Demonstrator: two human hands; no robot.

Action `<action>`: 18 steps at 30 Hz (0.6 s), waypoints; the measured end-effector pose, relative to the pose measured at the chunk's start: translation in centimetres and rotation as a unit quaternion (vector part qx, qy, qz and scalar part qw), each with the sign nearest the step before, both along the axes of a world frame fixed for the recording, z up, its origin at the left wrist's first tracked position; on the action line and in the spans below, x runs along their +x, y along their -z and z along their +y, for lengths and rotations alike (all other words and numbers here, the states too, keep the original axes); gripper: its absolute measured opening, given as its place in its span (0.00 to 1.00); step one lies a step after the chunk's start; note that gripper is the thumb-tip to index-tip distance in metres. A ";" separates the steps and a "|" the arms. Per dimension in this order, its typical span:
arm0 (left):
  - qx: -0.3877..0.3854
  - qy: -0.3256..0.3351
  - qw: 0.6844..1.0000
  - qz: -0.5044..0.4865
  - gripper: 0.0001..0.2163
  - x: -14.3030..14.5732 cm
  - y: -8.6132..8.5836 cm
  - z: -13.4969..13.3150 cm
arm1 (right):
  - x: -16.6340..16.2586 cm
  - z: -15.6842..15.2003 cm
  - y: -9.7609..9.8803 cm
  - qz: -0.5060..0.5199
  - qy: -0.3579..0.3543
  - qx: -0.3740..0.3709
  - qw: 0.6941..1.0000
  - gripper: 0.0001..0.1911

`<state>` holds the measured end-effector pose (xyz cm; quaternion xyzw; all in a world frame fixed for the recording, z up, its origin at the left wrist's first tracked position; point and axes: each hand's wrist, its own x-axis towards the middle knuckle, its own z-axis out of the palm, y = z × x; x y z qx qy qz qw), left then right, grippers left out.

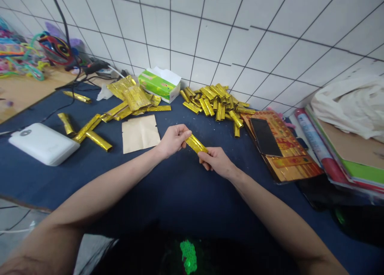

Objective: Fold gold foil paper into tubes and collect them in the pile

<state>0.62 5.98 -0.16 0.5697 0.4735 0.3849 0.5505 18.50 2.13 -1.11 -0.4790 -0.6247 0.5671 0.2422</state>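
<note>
Your left hand (174, 140) and right hand (218, 161) grip opposite ends of the shiny, gold-coloured foil strip (196, 144) at frame centre, presumably to steady it over the dark-blue worktop (183, 191).

"How does the left arm (105, 189) lie?"

"It reaches in from eight o'clock, bare, the forearm aimed towards two. The left hand (173, 141) is closed in a pinch, fingers (181, 128) bent."

"And the right arm (267, 203)?"

"Also bare, in from between four and five, forearm aimed towards ten. The right hand (217, 161) sits at four o'clock from the left one, pinching too, near it but not touching."
</note>
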 end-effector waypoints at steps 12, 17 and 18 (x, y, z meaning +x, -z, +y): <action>0.005 0.081 0.996 0.036 0.09 1.1 -0.1 -1.2 | 0.2 0.5 -0.2 0.035 -0.007 -0.009 0.999 0.22; -0.019 0.113 0.993 0.014 0.10 2.0 0.0 -2.3 | -0.3 0.2 -0.5 0.035 -0.026 -0.020 0.999 0.21; -0.019 0.102 0.995 0.010 0.10 1.9 0.1 -2.2 | -0.3 0.2 -0.4 0.035 -0.019 -0.021 0.999 0.21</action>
